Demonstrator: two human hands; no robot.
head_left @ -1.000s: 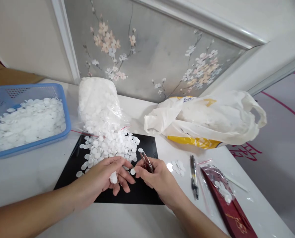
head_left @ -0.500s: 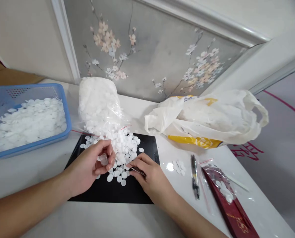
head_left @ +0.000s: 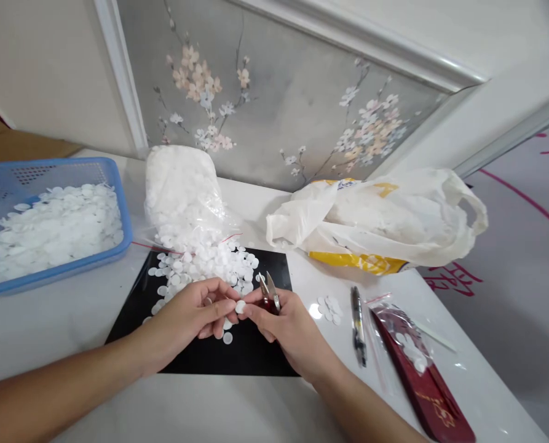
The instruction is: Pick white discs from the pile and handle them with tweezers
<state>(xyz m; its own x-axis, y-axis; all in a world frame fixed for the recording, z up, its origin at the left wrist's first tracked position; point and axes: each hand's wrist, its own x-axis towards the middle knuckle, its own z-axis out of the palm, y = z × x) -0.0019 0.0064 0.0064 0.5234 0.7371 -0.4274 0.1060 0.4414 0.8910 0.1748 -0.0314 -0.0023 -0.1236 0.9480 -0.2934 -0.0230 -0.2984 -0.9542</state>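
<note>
My left hand (head_left: 206, 311) is closed, with a small round white disc (head_left: 240, 306) pinched at its fingertips. The fingertips of my right hand (head_left: 281, 320) meet the same disc from the other side. Thread snips (head_left: 270, 294) are tucked in my right hand, their metal blades pointing up and away from the disc. Under and behind my hands, a loose heap of white discs (head_left: 219, 261) covers much of a black mat (head_left: 209, 360). The heap spills from the mouth of a clear plastic bag (head_left: 182, 184) packed with more discs.
On the left stands a blue basket (head_left: 66, 267) with many white discs. A white and yellow carrier bag (head_left: 385, 224) lies at the back right. To the right are a small pile of discs (head_left: 330, 309), a pen (head_left: 358, 326) and a dark red case (head_left: 422, 387) beneath a clear bag.
My hands have come together over the mat, and a disc is now held between their fingertips. The snips in my right hand have swung from pointing at the heap to pointing upward.
</note>
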